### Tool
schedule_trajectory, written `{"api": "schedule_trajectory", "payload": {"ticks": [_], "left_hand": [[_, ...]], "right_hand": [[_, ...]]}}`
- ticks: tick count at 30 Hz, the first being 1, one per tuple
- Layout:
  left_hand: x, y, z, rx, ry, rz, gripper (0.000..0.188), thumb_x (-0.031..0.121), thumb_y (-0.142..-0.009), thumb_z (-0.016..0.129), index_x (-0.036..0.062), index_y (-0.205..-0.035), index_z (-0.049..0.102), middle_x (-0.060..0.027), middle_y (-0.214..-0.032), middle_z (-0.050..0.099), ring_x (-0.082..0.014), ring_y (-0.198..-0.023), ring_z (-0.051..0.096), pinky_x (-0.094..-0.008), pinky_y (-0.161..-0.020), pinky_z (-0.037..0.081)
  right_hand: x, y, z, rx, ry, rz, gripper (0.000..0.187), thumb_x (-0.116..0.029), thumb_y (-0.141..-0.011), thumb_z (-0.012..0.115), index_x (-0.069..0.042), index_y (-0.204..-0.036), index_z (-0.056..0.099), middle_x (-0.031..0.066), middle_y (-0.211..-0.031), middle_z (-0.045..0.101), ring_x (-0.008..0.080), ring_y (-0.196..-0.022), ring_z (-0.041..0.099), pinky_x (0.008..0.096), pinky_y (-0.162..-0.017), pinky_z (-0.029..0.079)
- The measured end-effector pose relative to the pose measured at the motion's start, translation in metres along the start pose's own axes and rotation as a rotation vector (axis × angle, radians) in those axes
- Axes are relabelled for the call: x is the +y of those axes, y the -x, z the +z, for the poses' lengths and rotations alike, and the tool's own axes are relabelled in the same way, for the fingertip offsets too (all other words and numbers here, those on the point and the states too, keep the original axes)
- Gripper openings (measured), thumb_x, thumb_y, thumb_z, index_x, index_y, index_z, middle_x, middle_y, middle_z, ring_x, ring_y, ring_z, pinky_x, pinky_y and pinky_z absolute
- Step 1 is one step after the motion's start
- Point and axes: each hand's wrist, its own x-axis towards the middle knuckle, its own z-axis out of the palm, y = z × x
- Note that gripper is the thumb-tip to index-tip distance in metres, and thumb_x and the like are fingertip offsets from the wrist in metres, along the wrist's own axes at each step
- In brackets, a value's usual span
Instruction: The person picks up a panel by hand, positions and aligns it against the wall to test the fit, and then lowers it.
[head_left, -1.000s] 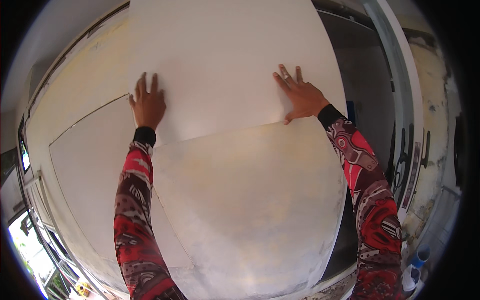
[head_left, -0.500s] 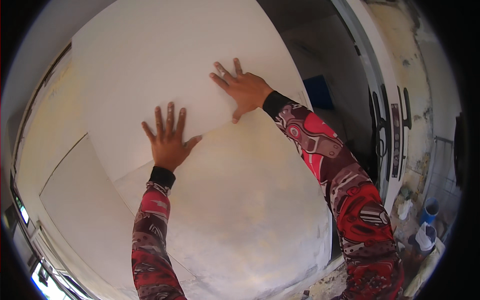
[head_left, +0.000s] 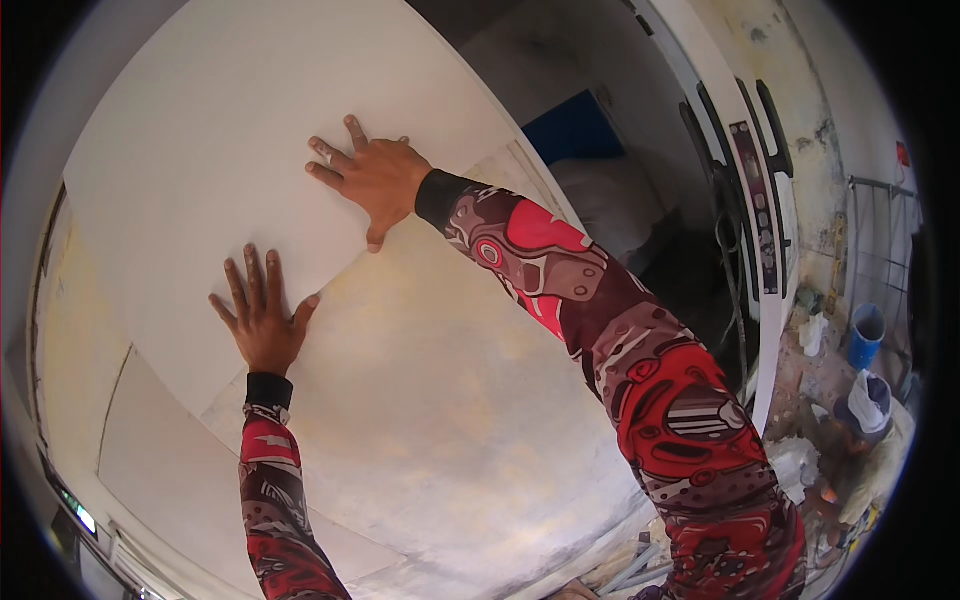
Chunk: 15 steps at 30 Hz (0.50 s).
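A large smooth white panel (head_left: 200, 150) lies against the wall, its lower edge slanting across the stained plaster (head_left: 400, 400). My left hand (head_left: 262, 322) presses flat on the panel close to that lower edge, fingers spread and thumb out to the right. Higher and to the right, my right hand (head_left: 378, 182) is also laid on the panel with its fingers apart, the thumb reaching down to the edge. Pale marks show on the fingertips. Neither hand holds anything. Both arms wear red patterned sleeves with black cuffs.
Right of the panel is a dark doorway with a blue object (head_left: 574, 130) inside. A white door frame (head_left: 752, 200) with black handles stands beside it. On the littered floor at right are a blue container (head_left: 866, 338), a bucket with a white bag (head_left: 868, 402) and rubble.
My view has turned to the right, so the panel and both hands sit further left in the picture. More of the doorway and floor shows. Both hands stay flat on the panel.
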Motion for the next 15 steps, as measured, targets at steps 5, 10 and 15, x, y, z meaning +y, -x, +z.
{"api": "schedule_trajectory", "payload": {"ticks": [5,10,15], "left_hand": [[0.0,0.002,0.001,-0.001,0.003,0.031,0.088,0.072,-0.096,0.054,0.0217,-0.165,0.036,-0.0068,-0.174,0.027,-0.0379,-0.161,0.019,-0.0775,-0.117,0.02],[0.003,-0.006,0.002,0.046,0.018,0.064,0.087,0.073,-0.097,0.051,0.0206,-0.164,0.037,-0.0061,-0.174,0.029,-0.0381,-0.161,0.02,-0.0773,-0.117,0.021],[0.005,-0.004,-0.001,0.033,-0.036,0.031,0.087,0.077,-0.097,0.045,0.0208,-0.163,0.039,-0.0069,-0.172,0.033,-0.0389,-0.16,0.023,-0.0784,-0.115,0.022]], "right_hand": [[0.0,0.001,0.001,-0.015,-0.007,0.001,0.135,-0.061,-0.056,0.094,-0.01,-0.163,0.03,0.0155,-0.172,0.025,0.0627,-0.147,0.029,0.0681,-0.08,0.063],[0.006,-0.001,0.004,-0.011,0.007,0.031,0.136,-0.06,-0.055,0.094,-0.011,-0.164,0.029,0.0141,-0.173,0.023,0.0624,-0.148,0.026,0.0703,-0.081,0.063],[0.006,-0.003,0.003,-0.043,0.003,0.004,0.138,-0.061,-0.054,0.093,-0.012,-0.165,0.028,0.013,-0.173,0.022,0.0614,-0.149,0.026,0.0727,-0.082,0.062]]}}
